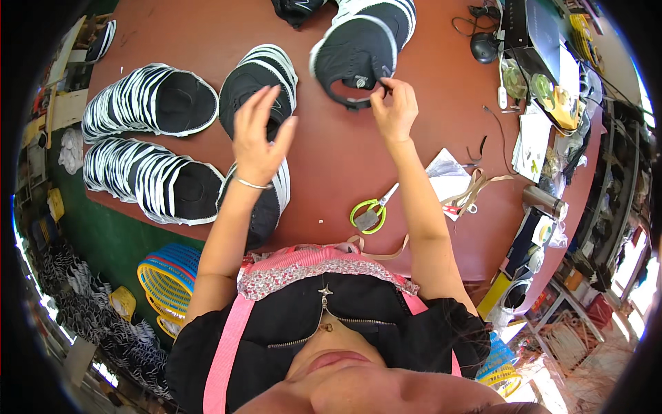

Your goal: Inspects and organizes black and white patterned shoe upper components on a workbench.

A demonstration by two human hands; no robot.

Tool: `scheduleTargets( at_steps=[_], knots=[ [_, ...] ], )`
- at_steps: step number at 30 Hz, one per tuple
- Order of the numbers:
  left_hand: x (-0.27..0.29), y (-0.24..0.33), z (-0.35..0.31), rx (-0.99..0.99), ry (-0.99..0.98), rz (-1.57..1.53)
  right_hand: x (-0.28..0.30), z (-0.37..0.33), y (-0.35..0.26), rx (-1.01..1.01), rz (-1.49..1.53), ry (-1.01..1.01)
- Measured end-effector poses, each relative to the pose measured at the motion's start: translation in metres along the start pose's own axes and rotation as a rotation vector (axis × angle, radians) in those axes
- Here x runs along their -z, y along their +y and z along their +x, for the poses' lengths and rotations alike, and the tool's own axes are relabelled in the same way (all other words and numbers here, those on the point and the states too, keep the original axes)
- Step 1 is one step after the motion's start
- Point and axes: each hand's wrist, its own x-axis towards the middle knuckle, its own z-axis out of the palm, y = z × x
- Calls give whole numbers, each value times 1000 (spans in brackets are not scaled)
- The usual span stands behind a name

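My right hand (pixel 398 110) pinches the lower rim of a black shoe upper (pixel 352 52) with white edging, which lies on a stack of similar uppers at the far middle of the table. Fingers spread and holding nothing, my left hand (pixel 258 141) hovers over a stack of black uppers (pixel 258 69). A nearer stack of uppers (pixel 262 217) is partly hidden by my left forearm. To the left lie two long rows of nested uppers, one farther (pixel 183 103) and one nearer (pixel 193 193), their white edges showing as stripes.
Green-handled scissors (pixel 367 215) lie near my right forearm, a grey block on their handles. Papers (pixel 448 176) and tan strips (pixel 476 186) are to the right. A metal flask (pixel 545 200), a black box (pixel 534 38) and clutter line the right edge. Baskets (pixel 169 276) stand lower left.
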Motion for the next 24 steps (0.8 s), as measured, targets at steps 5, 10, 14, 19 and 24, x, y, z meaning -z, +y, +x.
scheduleTargets(
  at_steps=[5, 10, 14, 19, 24],
  knots=[
    [-41, 15, 9, 91, 14, -193, 37, -10, -75, 134, 122, 6],
    [-41, 4, -1, 471, 140, -559, 45, -26, -91, -622, 540, -39],
    [-5, 16, -11, 367, 239, -416, 38, -29, -115, -447, 573, -79],
    [40, -22, -24, 200, 302, 21, -20, -41, -144, -164, 635, -184],
    [38, -41, -44, -27, 51, 289, -88, -60, -142, 44, 469, -218]
  ],
)
